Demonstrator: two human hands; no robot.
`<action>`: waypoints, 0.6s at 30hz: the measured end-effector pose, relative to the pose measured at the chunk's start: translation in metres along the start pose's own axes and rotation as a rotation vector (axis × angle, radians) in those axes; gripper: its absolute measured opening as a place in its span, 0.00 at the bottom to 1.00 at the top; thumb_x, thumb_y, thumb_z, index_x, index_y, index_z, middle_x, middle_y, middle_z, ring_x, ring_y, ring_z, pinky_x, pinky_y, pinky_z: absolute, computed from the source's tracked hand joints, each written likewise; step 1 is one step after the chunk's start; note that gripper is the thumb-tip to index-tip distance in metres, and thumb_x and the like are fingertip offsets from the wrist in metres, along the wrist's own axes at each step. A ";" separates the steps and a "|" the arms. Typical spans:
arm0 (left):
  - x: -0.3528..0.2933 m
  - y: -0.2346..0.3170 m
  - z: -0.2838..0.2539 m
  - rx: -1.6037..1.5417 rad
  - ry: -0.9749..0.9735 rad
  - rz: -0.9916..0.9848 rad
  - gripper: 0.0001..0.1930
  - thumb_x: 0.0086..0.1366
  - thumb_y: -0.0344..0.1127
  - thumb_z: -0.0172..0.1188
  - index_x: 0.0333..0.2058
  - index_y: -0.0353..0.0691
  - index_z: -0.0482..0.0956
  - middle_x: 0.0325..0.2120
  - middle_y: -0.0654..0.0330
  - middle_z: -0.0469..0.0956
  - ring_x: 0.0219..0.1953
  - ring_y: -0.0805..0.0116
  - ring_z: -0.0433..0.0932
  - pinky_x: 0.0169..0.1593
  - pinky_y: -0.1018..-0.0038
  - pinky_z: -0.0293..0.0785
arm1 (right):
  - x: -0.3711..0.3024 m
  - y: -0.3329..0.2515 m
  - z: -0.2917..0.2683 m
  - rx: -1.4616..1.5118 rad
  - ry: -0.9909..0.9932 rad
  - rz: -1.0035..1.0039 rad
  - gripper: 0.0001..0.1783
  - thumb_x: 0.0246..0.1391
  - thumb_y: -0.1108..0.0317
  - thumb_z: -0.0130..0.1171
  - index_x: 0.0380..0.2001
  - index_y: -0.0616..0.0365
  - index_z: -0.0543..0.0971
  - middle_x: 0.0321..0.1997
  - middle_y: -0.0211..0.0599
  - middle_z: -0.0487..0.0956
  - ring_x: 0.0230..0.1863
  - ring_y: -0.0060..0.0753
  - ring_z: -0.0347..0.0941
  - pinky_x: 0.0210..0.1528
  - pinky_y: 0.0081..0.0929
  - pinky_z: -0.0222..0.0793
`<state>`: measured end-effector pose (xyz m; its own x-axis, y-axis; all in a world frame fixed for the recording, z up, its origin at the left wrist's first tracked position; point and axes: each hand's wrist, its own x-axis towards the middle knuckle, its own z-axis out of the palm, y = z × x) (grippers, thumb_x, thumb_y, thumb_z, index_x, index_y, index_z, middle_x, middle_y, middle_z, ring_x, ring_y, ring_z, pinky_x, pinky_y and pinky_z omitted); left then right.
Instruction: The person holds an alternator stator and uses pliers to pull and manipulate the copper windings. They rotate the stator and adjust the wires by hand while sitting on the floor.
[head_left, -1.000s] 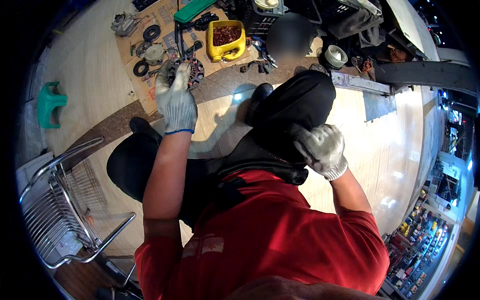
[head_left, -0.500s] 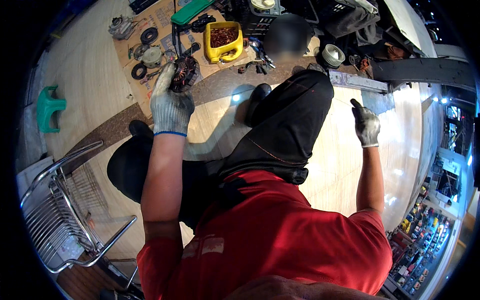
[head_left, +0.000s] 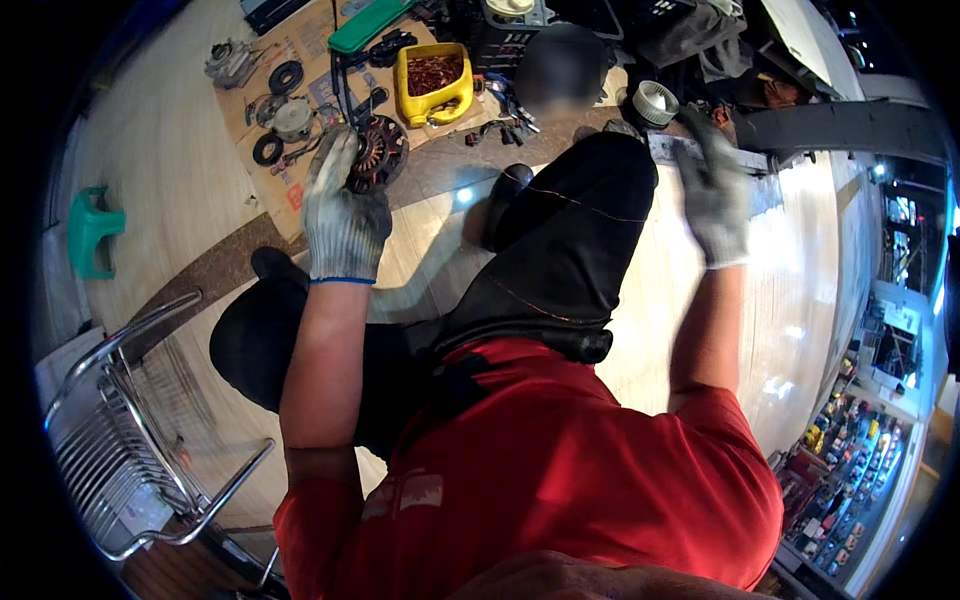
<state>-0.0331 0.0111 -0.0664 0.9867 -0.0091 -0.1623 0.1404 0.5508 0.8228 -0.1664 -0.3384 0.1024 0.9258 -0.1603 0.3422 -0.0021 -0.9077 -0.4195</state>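
My left hand, in a pale knit glove with a blue cuff edge, is closed around a round, dark motor winding with copper-coloured spokes at its centre. It holds the winding above the cardboard's near edge. To the right of my raised knee, my gloved right hand is smeared by motion, its fingers pointing away from me. A thin copper-coloured wire crosses the dark trousers at the knee. Where its ends lead, and whether the right hand holds it, I cannot make out.
Cardboard bears metal parts and black rings. Beyond my knee are a yellow cut-open jug of reddish scraps, a black crate and a white fan wheel. A green stool and metal chair stand left.
My right hand has swung inward and farther from me, nearing the knee. The wire over the knee shows more plainly. My left hand keeps hold of the winding, which has turned slightly.
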 end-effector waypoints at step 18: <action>-0.022 0.038 0.044 -0.209 0.116 -0.413 0.24 0.69 0.34 0.58 0.61 0.30 0.70 0.60 0.48 0.72 0.62 0.54 0.72 0.67 0.58 0.68 | -0.023 0.065 0.041 -0.606 -0.441 -0.319 0.13 0.54 0.62 0.59 0.43 0.43 0.81 0.29 0.34 0.81 0.25 0.42 0.80 0.22 0.38 0.75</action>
<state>-0.0458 -0.0047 -0.0074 0.8348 -0.1759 -0.5217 0.4874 0.6768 0.5517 -0.1720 -0.3783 0.0331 0.9799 0.1940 -0.0471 0.1996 -0.9565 0.2129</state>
